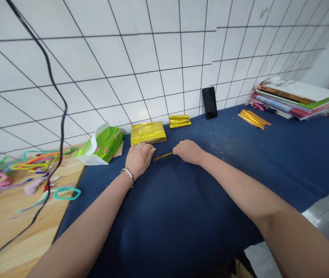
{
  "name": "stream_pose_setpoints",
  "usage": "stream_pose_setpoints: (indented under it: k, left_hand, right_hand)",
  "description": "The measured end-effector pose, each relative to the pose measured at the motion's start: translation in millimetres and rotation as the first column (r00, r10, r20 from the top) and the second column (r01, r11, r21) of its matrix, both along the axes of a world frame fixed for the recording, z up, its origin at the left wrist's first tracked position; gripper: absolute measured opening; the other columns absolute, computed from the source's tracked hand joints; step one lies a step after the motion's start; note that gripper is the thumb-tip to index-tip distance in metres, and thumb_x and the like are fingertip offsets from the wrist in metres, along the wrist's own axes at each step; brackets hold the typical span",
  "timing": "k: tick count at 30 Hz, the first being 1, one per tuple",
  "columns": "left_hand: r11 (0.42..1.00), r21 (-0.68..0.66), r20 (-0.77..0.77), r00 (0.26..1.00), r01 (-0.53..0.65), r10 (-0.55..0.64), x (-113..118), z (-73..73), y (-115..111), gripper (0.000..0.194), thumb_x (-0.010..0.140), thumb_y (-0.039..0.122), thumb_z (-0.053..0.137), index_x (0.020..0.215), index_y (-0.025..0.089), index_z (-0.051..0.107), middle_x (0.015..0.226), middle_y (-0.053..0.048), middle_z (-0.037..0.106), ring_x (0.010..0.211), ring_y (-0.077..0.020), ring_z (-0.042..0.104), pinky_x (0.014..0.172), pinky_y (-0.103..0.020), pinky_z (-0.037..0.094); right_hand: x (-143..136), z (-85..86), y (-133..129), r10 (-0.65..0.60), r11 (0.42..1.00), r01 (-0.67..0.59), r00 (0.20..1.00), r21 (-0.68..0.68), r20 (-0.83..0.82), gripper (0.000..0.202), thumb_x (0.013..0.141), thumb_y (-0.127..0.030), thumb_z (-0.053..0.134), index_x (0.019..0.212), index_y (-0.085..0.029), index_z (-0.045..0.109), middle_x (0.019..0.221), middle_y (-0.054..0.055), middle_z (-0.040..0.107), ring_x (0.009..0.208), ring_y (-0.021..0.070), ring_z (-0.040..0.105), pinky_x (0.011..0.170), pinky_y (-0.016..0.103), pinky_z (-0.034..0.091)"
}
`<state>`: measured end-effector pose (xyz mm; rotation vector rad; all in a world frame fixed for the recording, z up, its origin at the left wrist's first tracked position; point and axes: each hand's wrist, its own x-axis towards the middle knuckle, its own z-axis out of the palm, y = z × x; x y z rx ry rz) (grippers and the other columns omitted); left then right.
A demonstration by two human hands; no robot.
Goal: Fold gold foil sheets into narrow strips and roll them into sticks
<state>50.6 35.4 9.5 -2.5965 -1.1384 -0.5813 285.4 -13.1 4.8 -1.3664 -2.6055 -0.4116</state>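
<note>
My right hand [188, 151] is closed around one end of a thin gold strip [163, 156], which sticks out to the left just over the dark blue cloth. My left hand [139, 158], with a silver bangle [129, 177] on its wrist, is palm down with fingers curled together. Its fingertips are hidden, so what they hold, if anything, does not show. The strip's free end lies close by that hand. Right behind the left hand is a stack of shiny gold foil sheets [148, 132]. A smaller bundle of folded gold foil [179, 121] lies to its right.
A blue cloth [164, 224] covers the table. At left are a green packet [108, 143], colourful fuzzy stems [39, 166] on a wooden board [37, 227], and a hanging black cable [62, 127]. A black phone [210, 102] leans on the wall; gold strips [253, 118] and stacked books [294, 98] lie right.
</note>
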Motion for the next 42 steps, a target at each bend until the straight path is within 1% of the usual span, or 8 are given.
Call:
stream_pose_setpoints:
  k: [4, 7, 12, 18, 25, 29, 35, 42]
  left_hand:
    - [0.981, -0.065, -0.164, 0.967, 0.184, -0.193, 22.2, -0.8, -20.9, 0.033, 0.091, 0.042, 0.036, 0.096, 0.018, 0.057, 0.088, -0.007, 0.062, 0.086, -0.0211, 0.056, 0.081, -0.035, 0.038]
    - [0.973, -0.140, -0.210, 0.955, 0.182, -0.208, 25.5, -7.4, -20.7, 0.028, 0.093, 0.032, 0.034, 0.100, 0.017, 0.056, 0.089, -0.008, 0.063, 0.086, -0.0196, 0.058, 0.077, -0.031, 0.041]
    - [0.958, -0.246, -0.140, 0.973, 0.147, -0.185, 11.2, -16.1, -3.4, 0.028, 0.089, 0.017, 0.036, 0.111, 0.019, 0.053, 0.102, -0.006, 0.063, 0.091, -0.0180, 0.059, 0.076, -0.028, 0.045]
    - [0.909, -0.340, 0.003, 0.966, 0.243, -0.257, -1.2, -18.2, 8.9, 0.048, 0.078, 0.003, 0.037, 0.121, 0.020, 0.048, 0.098, -0.002, 0.063, 0.090, -0.0134, 0.058, 0.081, -0.023, 0.044]
    - [0.942, -0.310, 0.027, 0.991, 0.130, -0.128, -6.1, -17.1, 12.0, 0.028, 0.092, 0.028, 0.034, 0.108, 0.021, 0.055, 0.091, -0.002, 0.065, 0.078, -0.0129, 0.060, 0.072, -0.021, 0.042]
    - [0.954, -0.299, -0.039, 0.999, -0.036, 0.025, -5.1, -15.7, 9.9, 0.034, 0.093, 0.041, 0.030, 0.098, 0.020, 0.056, 0.077, -0.001, 0.065, 0.069, -0.0137, 0.060, 0.066, -0.022, 0.039]
    - [0.948, -0.192, -0.122, 0.965, -0.254, 0.233, -1.2, -15.0, 4.7, 0.046, 0.092, 0.052, 0.024, 0.085, 0.019, 0.056, 0.075, -0.004, 0.065, 0.072, -0.0164, 0.061, 0.061, -0.023, 0.033]
    - [0.986, -0.150, -0.171, 0.984, -0.079, 0.053, 35.1, -10.7, -9.8, 0.048, 0.092, 0.053, 0.023, 0.079, 0.019, 0.054, 0.072, -0.003, 0.063, 0.066, -0.0154, 0.058, 0.055, -0.024, 0.027]
  right_hand:
    - [-18.4, 0.6, -6.5, 0.079, 0.996, -0.080, 0.997, 0.029, 0.012, 0.023, 0.093, -0.023, 0.036, 0.088, -0.016, 0.057, 0.082, 0.007, 0.064, 0.079, 0.0182, 0.053, 0.068, 0.030, 0.029]
    - [-15.9, 1.1, -5.4, 0.037, 0.999, -0.037, 0.999, 0.027, 0.012, 0.026, 0.094, -0.028, 0.035, 0.088, -0.016, 0.057, 0.079, 0.007, 0.063, 0.077, 0.0185, 0.053, 0.067, 0.031, 0.029]
    - [-1.5, 0.6, 0.0, -0.034, 0.999, 0.034, 0.999, 0.001, 0.001, 0.026, 0.095, -0.028, 0.034, 0.092, -0.015, 0.057, 0.083, 0.008, 0.063, 0.081, 0.0188, 0.053, 0.068, 0.030, 0.032]
    - [4.0, 2.2, 0.4, -0.067, 0.997, 0.065, 0.997, -0.035, -0.045, 0.019, 0.090, -0.015, 0.040, 0.098, -0.018, 0.056, 0.087, 0.006, 0.064, 0.085, 0.0175, 0.053, 0.065, 0.027, 0.032]
    - [9.0, 1.6, 2.0, -0.212, 0.977, 0.213, 0.974, 0.002, -0.083, 0.039, 0.095, -0.043, 0.030, 0.089, -0.016, 0.058, 0.077, 0.007, 0.065, 0.074, 0.0170, 0.057, 0.058, 0.026, 0.027]
    - [8.0, -3.7, 2.7, -0.294, 0.955, 0.295, 0.947, -0.010, -0.131, 0.050, 0.094, -0.051, 0.024, 0.087, -0.017, 0.060, 0.078, 0.007, 0.067, 0.073, 0.0175, 0.059, 0.057, 0.025, 0.027]
    - [2.3, -9.8, 3.1, -0.454, 0.891, 0.423, 0.819, -0.164, -0.351, 0.063, 0.089, -0.062, 0.021, 0.069, -0.018, 0.062, 0.077, 0.007, 0.067, 0.072, 0.0173, 0.060, 0.059, 0.025, 0.029]
    - [-2.2, -8.7, 4.7, -0.462, 0.887, 0.368, 0.676, -0.281, -0.574, 0.050, 0.088, -0.060, 0.029, 0.086, -0.021, 0.059, 0.080, 0.001, 0.066, 0.071, 0.0128, 0.059, 0.060, 0.022, 0.032]
